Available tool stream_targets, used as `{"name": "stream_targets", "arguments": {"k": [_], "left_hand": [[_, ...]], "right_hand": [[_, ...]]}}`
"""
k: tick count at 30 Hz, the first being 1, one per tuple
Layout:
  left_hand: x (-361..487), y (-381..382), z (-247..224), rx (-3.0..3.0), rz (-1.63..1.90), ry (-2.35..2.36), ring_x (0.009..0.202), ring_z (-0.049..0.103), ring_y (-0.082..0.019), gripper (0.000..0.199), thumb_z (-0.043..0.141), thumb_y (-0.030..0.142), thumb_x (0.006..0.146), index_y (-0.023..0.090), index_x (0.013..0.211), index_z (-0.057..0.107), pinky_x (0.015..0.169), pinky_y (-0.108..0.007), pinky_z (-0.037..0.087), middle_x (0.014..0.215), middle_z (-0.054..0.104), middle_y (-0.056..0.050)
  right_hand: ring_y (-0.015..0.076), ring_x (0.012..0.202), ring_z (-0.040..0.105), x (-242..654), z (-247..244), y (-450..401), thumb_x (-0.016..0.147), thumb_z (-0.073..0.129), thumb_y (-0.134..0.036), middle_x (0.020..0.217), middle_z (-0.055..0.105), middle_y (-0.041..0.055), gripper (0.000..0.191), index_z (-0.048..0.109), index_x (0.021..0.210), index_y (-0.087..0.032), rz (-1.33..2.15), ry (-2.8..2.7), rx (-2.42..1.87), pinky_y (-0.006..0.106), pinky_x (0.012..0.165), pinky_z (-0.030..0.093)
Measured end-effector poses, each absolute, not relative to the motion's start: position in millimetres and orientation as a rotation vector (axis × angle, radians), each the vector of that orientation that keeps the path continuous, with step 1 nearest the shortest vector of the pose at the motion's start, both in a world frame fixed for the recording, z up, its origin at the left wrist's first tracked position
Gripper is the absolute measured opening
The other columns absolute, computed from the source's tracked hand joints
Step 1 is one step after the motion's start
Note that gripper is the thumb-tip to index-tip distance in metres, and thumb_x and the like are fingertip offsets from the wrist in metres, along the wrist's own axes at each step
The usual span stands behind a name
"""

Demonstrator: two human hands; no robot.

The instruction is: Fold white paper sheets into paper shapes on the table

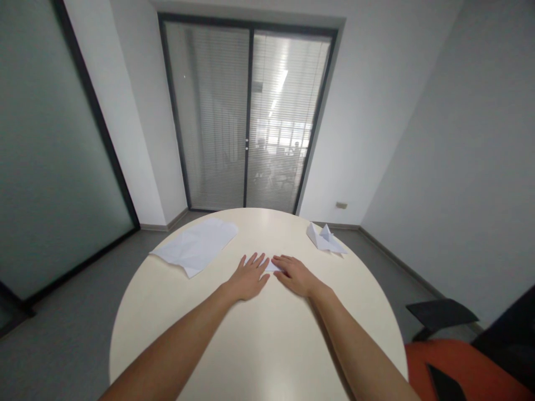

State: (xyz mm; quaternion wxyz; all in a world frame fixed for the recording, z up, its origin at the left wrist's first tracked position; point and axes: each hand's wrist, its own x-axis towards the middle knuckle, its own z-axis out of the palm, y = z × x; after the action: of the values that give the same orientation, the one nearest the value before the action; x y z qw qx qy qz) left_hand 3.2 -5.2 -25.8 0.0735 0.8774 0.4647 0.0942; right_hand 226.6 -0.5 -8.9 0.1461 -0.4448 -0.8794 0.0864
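A small piece of folded white paper (272,267) lies flat near the middle of the round cream table (267,334). My left hand (249,277) rests on its left part with the fingers spread. On the right part lies my right hand (293,273), palm down, its fingers stretched out close together and the thumb apart. Both hands cover much of the paper, so its full shape is hidden. Neither hand grips anything.
Creased white sheets (198,245) lie at the table's back left. A folded paper shape (325,239) with upright points stands near the back right edge. An orange chair (460,367) with black armrests is at the lower right.
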Motion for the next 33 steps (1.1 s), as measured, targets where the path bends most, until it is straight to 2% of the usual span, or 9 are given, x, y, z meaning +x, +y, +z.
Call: {"name": "stream_targets", "arguments": {"k": [4, 9, 14, 20, 26, 30, 33], "left_hand": [[3.8, -3.6, -23.3, 2.640, 0.446, 1.452, 0.145, 0.034, -0.028, 0.049, 0.031, 0.038, 0.102, 0.023, 0.148, 0.044, 0.118, -0.056, 0.022, 0.156, 0.041, -0.009], [2.3, 1.3, -20.7, 2.662, 0.652, 1.460, 0.127, 0.053, -0.026, 0.041, 0.048, 0.027, 0.096, 0.021, 0.134, 0.059, 0.112, -0.048, 0.034, 0.138, 0.060, -0.010], [2.4, 2.2, -21.2, 2.658, 0.810, 1.425, 0.122, 0.054, -0.025, 0.041, 0.058, 0.022, 0.089, 0.019, 0.129, 0.062, 0.110, -0.043, 0.037, 0.133, 0.062, -0.010], [3.6, 1.2, -17.3, 2.659, 0.891, 1.389, 0.123, 0.051, -0.025, 0.043, 0.060, 0.015, 0.085, 0.022, 0.127, 0.059, 0.111, -0.044, 0.036, 0.132, 0.060, -0.008], [3.9, 1.5, -15.3, 2.666, 0.940, 1.413, 0.119, 0.052, -0.024, 0.042, 0.058, 0.011, 0.085, 0.022, 0.125, 0.057, 0.108, -0.043, 0.038, 0.128, 0.062, -0.006], [4.3, 3.4, -15.6, 2.651, 0.999, 1.461, 0.118, 0.053, -0.024, 0.038, 0.055, 0.010, 0.088, 0.023, 0.123, 0.058, 0.105, -0.043, 0.041, 0.127, 0.062, -0.006], [4.2, 4.7, -15.4, 2.634, 1.063, 1.458, 0.125, 0.049, -0.023, 0.041, 0.055, 0.009, 0.087, 0.024, 0.125, 0.057, 0.109, -0.043, 0.041, 0.134, 0.058, -0.007]], "right_hand": [[0.0267, 0.125, 0.056, 236.1, -5.3, 2.3, 0.095, 0.049, -0.034, 0.136, 0.062, 0.0124, 0.048, 0.058, 0.138, -0.016, 0.145, -2.453, -1.210, 0.041, 0.110, 0.039], [0.0265, 0.113, 0.061, 246.4, -3.3, 3.3, 0.092, 0.054, -0.033, 0.124, 0.068, 0.0138, 0.044, 0.063, 0.130, -0.014, 0.130, -2.341, -1.341, 0.038, 0.101, 0.044], [0.0223, 0.095, 0.063, 248.9, -1.7, 3.6, 0.088, 0.060, -0.034, 0.107, 0.069, 0.0108, 0.036, 0.070, 0.118, -0.016, 0.208, -2.293, -1.399, 0.033, 0.090, 0.047], [0.0210, 0.085, 0.061, 246.8, -2.1, 2.7, 0.083, 0.065, -0.032, 0.094, 0.069, 0.0065, 0.031, 0.069, 0.111, -0.018, 0.260, -2.216, -1.403, 0.032, 0.081, 0.047], [0.0193, 0.088, 0.062, 247.4, -8.2, 8.7, 0.080, 0.066, -0.026, 0.106, 0.069, 0.0062, 0.034, 0.067, 0.113, -0.021, 0.381, -2.081, -1.336, 0.032, 0.082, 0.048], [0.0180, 0.085, 0.062, 245.3, -8.8, 12.0, 0.081, 0.063, -0.023, 0.101, 0.068, 0.0049, 0.031, 0.068, 0.112, -0.022, 0.406, -2.009, -1.250, 0.031, 0.080, 0.049], [0.0183, 0.085, 0.063, 243.9, -4.6, 11.5, 0.084, 0.059, -0.022, 0.096, 0.069, 0.0046, 0.024, 0.069, 0.106, -0.021, 0.372, -2.012, -1.188, 0.031, 0.079, 0.049]]}}
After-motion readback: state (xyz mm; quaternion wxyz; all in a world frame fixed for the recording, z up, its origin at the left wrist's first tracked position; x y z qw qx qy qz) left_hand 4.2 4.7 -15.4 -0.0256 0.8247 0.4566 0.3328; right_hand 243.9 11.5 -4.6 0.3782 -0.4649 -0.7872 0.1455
